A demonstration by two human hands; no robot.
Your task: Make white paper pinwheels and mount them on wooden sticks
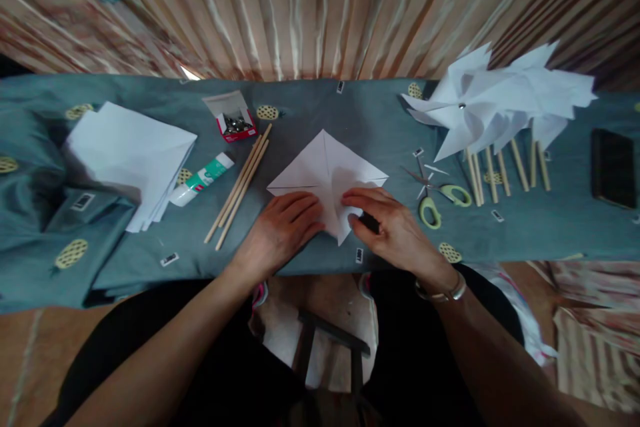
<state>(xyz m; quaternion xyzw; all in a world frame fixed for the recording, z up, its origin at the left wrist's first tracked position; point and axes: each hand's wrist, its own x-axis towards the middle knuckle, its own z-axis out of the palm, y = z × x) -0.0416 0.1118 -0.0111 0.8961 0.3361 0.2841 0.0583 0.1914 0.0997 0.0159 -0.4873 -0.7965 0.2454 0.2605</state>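
A white square paper sheet lies cornerwise on the cloth in front of me, with cut lines running from its corners towards the middle. My left hand rests flat on its lower left part, fingers stretched out. On the lower right part is my right hand, its thumb apart from the bent fingers, which touch the paper near a cut. Part of the sheet is hidden beneath both hands. Green-handled scissors lie spread apart just right of my right hand, among thin paper scraps.
Left of the sheet are wooden sticks, a glue stick, a red box of metal pins and stacked white paper. Several paper pinwheels on sticks lie at the right, beside a dark phone. A corrugated wall stands behind.
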